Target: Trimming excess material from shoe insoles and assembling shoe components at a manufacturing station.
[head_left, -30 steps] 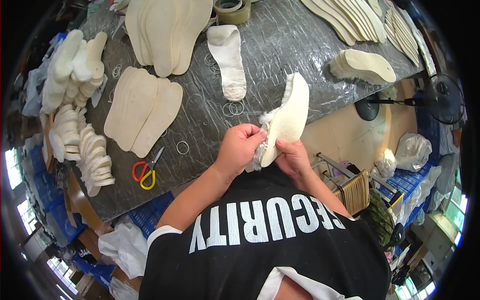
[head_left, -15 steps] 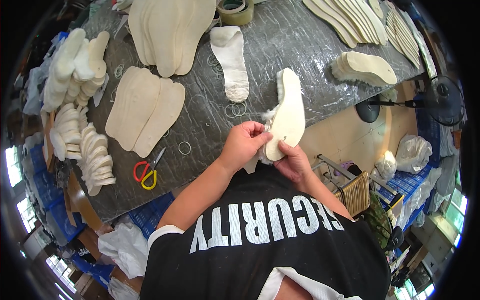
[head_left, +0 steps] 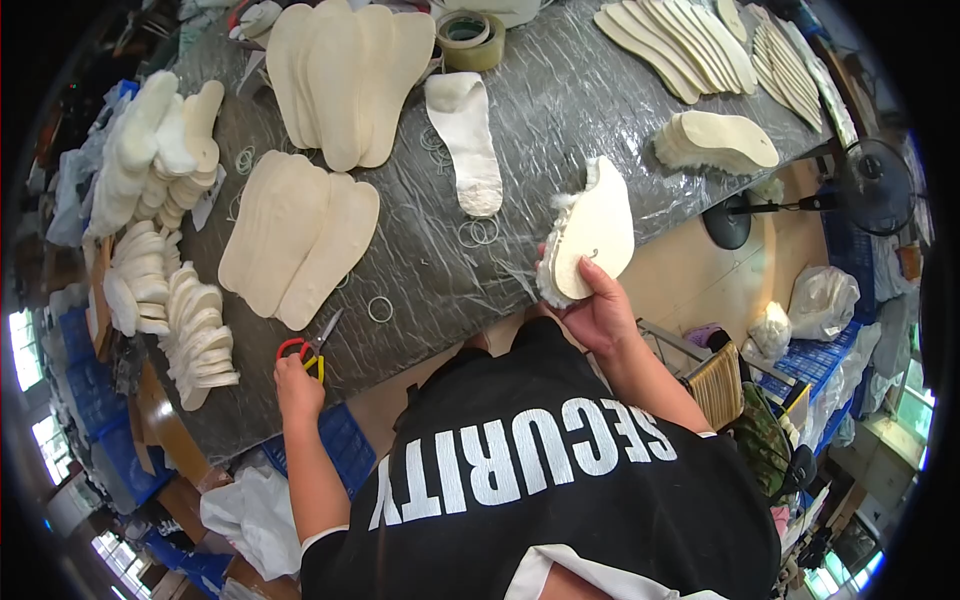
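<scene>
My right hand (head_left: pixel 602 312) grips a fleece-lined insole (head_left: pixel 600 235) near its lower end, with the thumb on the cream face. White fluff sticks out along its left edge, and more than one layer seems to be stacked there. Down at the table's left part, my left hand (head_left: pixel 299 388) has its fingers on the handles of the scissors (head_left: pixel 312 352). They have one red and one yellow handle, and their blades point away from me. Just right of the blades lies a rubber ring (head_left: pixel 380 309). A single white insole (head_left: pixel 470 145) rests flat beyond my hands.
Fanned insoles (head_left: pixel 290 235) and a larger pile (head_left: pixel 345 85) cover the left middle of the table (head_left: pixel 420 235). Fluffy insole stacks (head_left: pixel 195 335) line its left edge. More insoles (head_left: pixel 715 142) sit at right, near a black fan (head_left: pixel 875 185). Tape rolls (head_left: pixel 480 50) stand at the back.
My left hand has left the insole and moved down left to the scissors. My right hand keeps hold of the insole, now slightly farther right and tilted.
</scene>
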`<state>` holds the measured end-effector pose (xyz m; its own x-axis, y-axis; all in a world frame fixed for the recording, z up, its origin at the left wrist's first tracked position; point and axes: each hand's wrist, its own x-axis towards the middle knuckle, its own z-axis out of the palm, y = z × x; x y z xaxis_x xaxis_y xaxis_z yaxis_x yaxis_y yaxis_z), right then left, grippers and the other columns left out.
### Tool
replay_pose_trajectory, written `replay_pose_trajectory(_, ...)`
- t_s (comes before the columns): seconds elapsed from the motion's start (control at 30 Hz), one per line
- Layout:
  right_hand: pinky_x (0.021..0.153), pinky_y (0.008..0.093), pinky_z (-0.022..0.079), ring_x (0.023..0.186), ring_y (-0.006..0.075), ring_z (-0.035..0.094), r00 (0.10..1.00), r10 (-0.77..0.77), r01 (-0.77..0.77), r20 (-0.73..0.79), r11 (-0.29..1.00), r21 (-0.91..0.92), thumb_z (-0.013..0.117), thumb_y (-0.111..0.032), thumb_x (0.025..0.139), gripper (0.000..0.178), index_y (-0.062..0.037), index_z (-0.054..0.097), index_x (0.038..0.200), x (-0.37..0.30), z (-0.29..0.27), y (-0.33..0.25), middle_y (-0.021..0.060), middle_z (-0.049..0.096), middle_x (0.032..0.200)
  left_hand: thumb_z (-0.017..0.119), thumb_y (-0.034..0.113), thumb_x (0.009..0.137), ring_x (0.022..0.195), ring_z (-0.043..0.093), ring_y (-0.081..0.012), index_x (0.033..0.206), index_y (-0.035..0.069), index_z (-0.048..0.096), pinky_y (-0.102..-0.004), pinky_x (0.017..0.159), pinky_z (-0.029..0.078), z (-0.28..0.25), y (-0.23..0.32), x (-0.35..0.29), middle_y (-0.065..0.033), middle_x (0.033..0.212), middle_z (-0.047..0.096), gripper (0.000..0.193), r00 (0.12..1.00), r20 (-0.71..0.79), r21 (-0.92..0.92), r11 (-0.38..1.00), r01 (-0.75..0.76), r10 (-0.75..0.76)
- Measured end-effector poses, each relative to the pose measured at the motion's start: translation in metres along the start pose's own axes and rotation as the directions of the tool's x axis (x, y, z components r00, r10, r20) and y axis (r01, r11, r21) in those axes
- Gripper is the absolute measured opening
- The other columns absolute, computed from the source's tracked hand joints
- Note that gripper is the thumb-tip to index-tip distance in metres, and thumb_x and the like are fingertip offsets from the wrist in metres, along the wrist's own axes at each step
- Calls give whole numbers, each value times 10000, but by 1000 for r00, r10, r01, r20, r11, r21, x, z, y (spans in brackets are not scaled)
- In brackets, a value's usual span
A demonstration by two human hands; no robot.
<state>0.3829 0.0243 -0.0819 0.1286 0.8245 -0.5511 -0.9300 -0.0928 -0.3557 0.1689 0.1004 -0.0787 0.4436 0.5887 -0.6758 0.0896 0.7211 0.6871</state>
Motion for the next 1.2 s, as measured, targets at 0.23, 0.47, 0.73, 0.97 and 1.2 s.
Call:
replay_pose_trajectory(0.23, 1145, 471, 297, 1346, 321, 382, 998, 20, -12, 60, 990, -137, 427, -311, 975, 575, -27, 238, 1438, -7, 24, -10, 207, 378, 1445, 391, 207, 1027, 1204, 494, -146, 1384, 26, 382, -239, 960, 440, -79, -62, 44, -113, 1338, 488, 401, 856, 513, -372, 882, 291, -66)
replay_pose_trajectory(0.47, 1089, 421, 397, 1306, 291, 440, 997, -79, 77, -1, 981, -178, 451, -348, 980, 557, -39, 292, 1416, -17, 36, -1, 175, 446, 1400, 346, 295, 1035, 1222, 489, -172, 1406, 38, 358, -259, 977, 433, -74, -77, 63, -100, 1376, 461, 451, 818, 534, 595, 591, -545, 216)
replay_pose_trajectory(0.73, 737, 270, 512, 1010, 162, 600, 978, -207, 207, -5, 975, 75, 582, -381, 923, 490, -98, 455, 1303, -14, 43, 2, 72, 597, 1188, 524, 179, 897, 1215, 513, -262, 1357, -42, 378, -320, 1023, 395, -58, 1, -20, -178, 1300, 517, 531, 798, 558, 465, 711, -528, 229)
replay_pose_trajectory(0.97, 723, 284, 484, 956, 146, 601, 956, -281, 265, 90, 951, 157, 596, -357, 917, 422, -104, 514, 1244, 8, 37, -13, 50, 628, 1134, 641, 129, 839, 1115, 535, -431, 1288, -129, 346, -439, 994, 415, 39, 62, -24, -317, 1185, 499, 596, 668, 610, 650, 212, -729, 426)
replay_pose_trajectory(1.2, 891, 433, 510, 972, 197, 616, 943, -327, 318, 69, 941, 111, 586, -287, 931, 394, -109, 490, 1269, -3, 48, -23, 81, 620, 1159, 484, 40, 841, 1054, 545, -456, 1226, -167, 364, -465, 956, 425, 87, 50, -12, -349, 1112, 491, 453, 710, 548, 761, 89, -642, 442)
